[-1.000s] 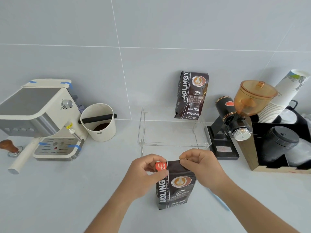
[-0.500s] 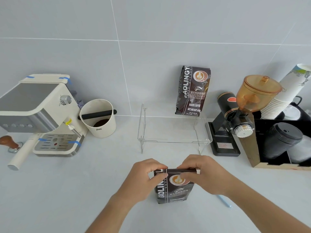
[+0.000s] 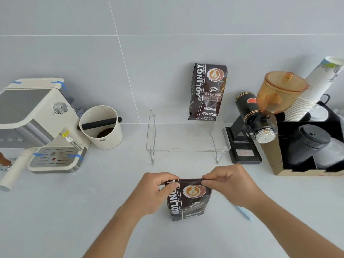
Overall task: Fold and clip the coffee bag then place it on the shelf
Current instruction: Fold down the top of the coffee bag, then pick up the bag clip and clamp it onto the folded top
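Observation:
A dark brown coffee bag (image 3: 188, 201) stands upright on the white counter near me, its top folded down. My left hand (image 3: 156, 194) pinches the bag's top left corner. My right hand (image 3: 228, 183) pinches the top right edge of the fold. The orange clip seen earlier is hidden. A clear acrylic shelf (image 3: 188, 148) stands just behind the bag, against the wall. A second, unfolded coffee bag (image 3: 206, 92) leans upright at the shelf's back right.
A cream espresso machine (image 3: 37, 123) and a white knock box (image 3: 102, 127) stand at the left. A black grinder with amber hopper (image 3: 264, 112), stacked paper cups (image 3: 312, 94) and a box of black lids (image 3: 309, 146) are at the right. A light blue stick (image 3: 243, 213) lies right of the bag.
The bag's top has been folded down, making it shorter. The orange clip in my left fingers a second ago is out of sight. Both hands stay at the top edge.

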Tool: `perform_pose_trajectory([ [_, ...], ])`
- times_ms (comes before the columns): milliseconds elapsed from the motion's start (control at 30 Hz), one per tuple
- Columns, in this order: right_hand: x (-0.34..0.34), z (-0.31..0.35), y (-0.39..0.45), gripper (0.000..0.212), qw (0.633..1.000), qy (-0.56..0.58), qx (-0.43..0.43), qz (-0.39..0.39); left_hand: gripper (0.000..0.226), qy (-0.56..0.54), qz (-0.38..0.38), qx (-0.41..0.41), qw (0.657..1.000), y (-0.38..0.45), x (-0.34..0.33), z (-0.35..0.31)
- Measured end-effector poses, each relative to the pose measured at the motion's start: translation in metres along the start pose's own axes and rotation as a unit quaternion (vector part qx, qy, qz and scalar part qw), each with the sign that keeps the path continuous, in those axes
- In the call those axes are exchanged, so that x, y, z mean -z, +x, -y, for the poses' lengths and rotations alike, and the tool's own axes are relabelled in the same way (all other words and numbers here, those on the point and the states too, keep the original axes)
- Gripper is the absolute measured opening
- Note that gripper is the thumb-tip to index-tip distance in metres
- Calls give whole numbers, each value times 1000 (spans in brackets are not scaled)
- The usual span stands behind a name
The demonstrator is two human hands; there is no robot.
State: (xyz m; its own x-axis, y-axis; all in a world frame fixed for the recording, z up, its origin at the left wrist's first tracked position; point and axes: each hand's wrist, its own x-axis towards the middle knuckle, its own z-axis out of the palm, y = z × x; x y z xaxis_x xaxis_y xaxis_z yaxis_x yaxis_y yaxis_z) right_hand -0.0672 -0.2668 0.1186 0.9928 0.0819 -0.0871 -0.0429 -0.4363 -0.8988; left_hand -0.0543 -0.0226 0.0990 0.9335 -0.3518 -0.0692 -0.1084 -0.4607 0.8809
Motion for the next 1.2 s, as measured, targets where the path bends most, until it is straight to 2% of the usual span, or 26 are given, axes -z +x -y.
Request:
perform_pose_trajectory([
  [100, 12, -2, -2, 14, 997, 56, -43, 27, 17, -4, -12, -17, 1000, -1, -2, 2],
  [167, 25, -9, -4, 14, 996, 58, -66, -10, 20, -16, -22, -14, 1000, -2, -2, 3],
  [300, 56, -55, -9, 11, 984, -45, -133, -114, 26, -33, -29, -8, 999, -4, -4, 5],
  [367, 64, -84, -14, 13, 972, -101, -162, -136, 28, -48, -39, -4, 998, -6, -7, 5],
  [433, 66, -110, -21, 17, 960, -156, -195, -129, 27, -67, -53, -2, 996, -8, -11, 6],
  [533, 68, -144, -28, 25, 941, -246, -209, -97, 11, -107, -71, 3, 992, -11, -17, 7],
  [633, 68, -164, -32, 33, 917, -320, -231, -52, 13, -139, -80, 18, 987, -15, -21, 9],
  [800, 60, -178, -29, 32, 897, -365, -247, -15, 15, -147, -83, 28, 985, -15, -24, 12],
  [1200, 52, -181, -28, 19, 885, -401, -238, -10, 20, -155, -87, 30, 984, -13, -26, 12],
])
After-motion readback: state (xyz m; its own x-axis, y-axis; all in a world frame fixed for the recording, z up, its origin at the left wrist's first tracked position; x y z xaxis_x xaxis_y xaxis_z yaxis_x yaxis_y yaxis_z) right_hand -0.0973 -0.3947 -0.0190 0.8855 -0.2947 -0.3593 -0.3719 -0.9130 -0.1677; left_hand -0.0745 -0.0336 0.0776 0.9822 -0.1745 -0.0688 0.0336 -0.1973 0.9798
